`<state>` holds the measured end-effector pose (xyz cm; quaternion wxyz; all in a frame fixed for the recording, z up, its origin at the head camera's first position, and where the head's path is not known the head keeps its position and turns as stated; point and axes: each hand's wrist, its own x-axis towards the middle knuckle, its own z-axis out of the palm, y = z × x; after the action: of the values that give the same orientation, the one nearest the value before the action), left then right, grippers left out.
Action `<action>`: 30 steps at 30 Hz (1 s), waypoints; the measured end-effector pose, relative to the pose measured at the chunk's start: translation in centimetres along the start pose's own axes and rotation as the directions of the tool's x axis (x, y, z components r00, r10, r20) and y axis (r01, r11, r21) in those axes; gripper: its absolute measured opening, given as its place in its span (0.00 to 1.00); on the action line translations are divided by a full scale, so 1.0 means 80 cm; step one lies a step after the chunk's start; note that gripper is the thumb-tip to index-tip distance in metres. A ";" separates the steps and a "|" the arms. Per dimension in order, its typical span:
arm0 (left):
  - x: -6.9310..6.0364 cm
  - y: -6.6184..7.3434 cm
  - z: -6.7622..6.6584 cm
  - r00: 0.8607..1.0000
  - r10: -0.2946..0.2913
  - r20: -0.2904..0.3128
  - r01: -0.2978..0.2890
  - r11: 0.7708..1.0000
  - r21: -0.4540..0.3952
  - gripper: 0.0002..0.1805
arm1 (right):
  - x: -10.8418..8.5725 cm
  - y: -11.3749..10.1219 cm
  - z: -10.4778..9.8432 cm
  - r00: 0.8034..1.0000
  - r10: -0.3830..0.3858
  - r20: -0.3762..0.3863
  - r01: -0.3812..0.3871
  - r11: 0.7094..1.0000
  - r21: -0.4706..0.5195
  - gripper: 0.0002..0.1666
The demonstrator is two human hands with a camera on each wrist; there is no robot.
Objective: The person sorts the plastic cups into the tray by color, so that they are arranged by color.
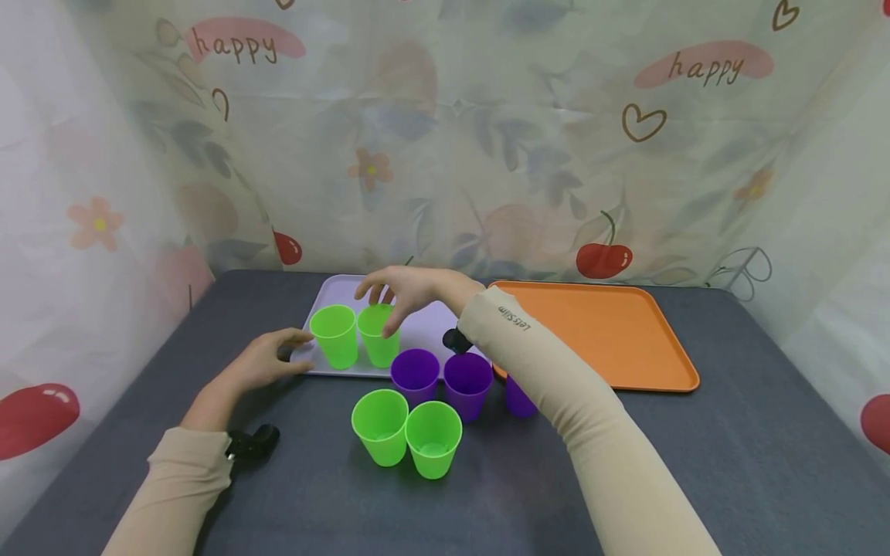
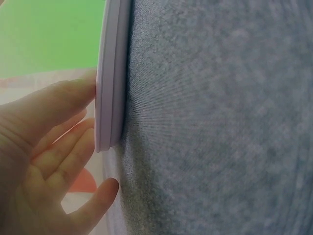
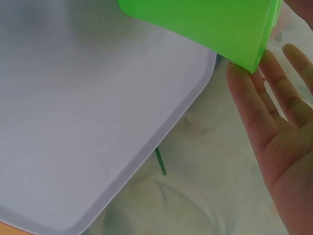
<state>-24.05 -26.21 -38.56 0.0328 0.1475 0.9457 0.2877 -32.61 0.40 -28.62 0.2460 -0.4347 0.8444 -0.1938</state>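
Note:
Two green cups stand upright on the lilac tray (image 1: 434,328), the left cup (image 1: 334,337) beside the right cup (image 1: 379,340). My right hand (image 1: 417,292) reaches over the right cup, with the thumb in front of its rim and the fingers behind. In the right wrist view those fingers are extended beside the rim of a green cup (image 3: 205,22); firm contact is unclear. My left hand (image 1: 267,359) is at the tray's left edge, fingers spread. The left wrist view has that hand (image 2: 49,161) against the tray rim (image 2: 110,78), without gripping it.
In front of the tray stand two green cups, one left (image 1: 381,427) and one right (image 1: 433,439). Purple cups (image 1: 415,377) line the tray's front edge, one partly hidden by my right sleeve (image 1: 563,386). An orange tray (image 1: 591,332) lies to the right on the dark table (image 1: 313,494).

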 end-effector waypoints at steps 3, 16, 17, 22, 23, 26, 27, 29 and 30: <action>0.000 0.001 0.000 1.000 -0.007 0.002 0.007 1.000 0.001 0.28 | -0.002 0.000 -0.001 1.000 -0.003 -0.002 0.003 1.000 0.009 0.44; -0.001 0.005 0.001 1.000 -0.003 -0.007 0.004 1.000 0.007 0.28 | -0.039 -0.012 -0.023 0.979 -0.123 -0.164 0.134 0.989 0.060 0.33; -0.002 0.005 0.001 1.000 -0.003 -0.007 0.003 1.000 0.006 0.28 | -0.044 -0.014 -0.024 0.976 -0.133 -0.172 0.145 0.988 0.058 0.32; -0.002 0.006 0.000 1.000 0.010 -0.015 -0.010 1.000 0.003 0.28 | -0.076 -0.022 -0.020 0.957 -0.194 -0.216 0.205 0.978 0.029 0.28; -0.003 0.006 0.000 1.000 0.012 -0.017 -0.012 1.000 0.003 0.28 | -0.082 -0.023 -0.018 0.952 -0.202 -0.228 0.214 0.976 0.027 0.27; -0.003 0.006 0.000 1.000 0.016 -0.020 -0.016 1.000 0.004 0.28 | -0.100 -0.023 -0.010 0.937 -0.223 -0.267 0.239 0.971 0.029 0.25; -0.003 0.006 0.000 1.000 0.020 -0.020 -0.020 1.000 0.006 0.28 | -0.106 -0.023 -0.008 0.933 -0.228 -0.277 0.245 0.969 0.030 0.24; -0.003 0.005 0.000 1.000 0.020 -0.019 -0.020 1.000 0.003 0.28 | -0.118 -0.024 -0.002 0.928 -0.230 -0.293 0.251 0.968 0.033 0.24; -0.003 0.005 0.000 1.000 0.022 -0.019 -0.022 1.000 0.002 0.28 | -0.124 -0.024 0.001 0.925 -0.230 -0.301 0.252 0.967 0.035 0.24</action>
<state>-23.73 -25.93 -38.34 0.0203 0.1551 0.9445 0.2887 -26.37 7.54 -25.21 0.1075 -0.4922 0.8041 -0.3156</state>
